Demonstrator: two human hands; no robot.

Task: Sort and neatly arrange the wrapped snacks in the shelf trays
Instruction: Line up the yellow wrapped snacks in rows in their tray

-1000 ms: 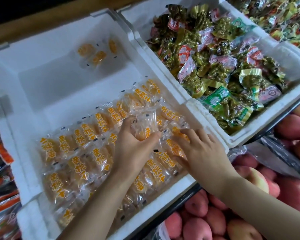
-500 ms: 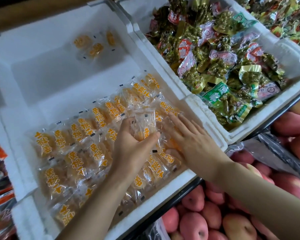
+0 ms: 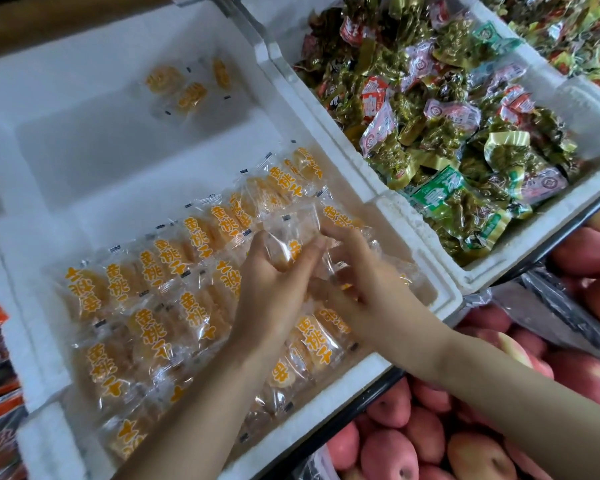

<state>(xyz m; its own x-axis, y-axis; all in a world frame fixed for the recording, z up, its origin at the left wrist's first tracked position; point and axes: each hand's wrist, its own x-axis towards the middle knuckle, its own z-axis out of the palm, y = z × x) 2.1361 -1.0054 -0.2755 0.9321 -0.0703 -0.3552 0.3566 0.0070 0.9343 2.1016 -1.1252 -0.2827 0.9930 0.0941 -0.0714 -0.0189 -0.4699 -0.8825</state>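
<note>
Presently a packet (image 3: 286,242) is pinched by the left hand (image 3: 274,292) above the rows (image 3: 160,268); the right hand (image 3: 364,282), just beside it, cannot be judged.

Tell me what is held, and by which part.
The left hand pinches a peach snack packet by its lower end. The right hand touches its right edge; grip unclear.

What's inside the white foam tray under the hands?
Rows of orange-printed packets fill the tray's near half; three more lie at the back. The left hand, holding one packet, and the right hand hide those beneath.
</note>
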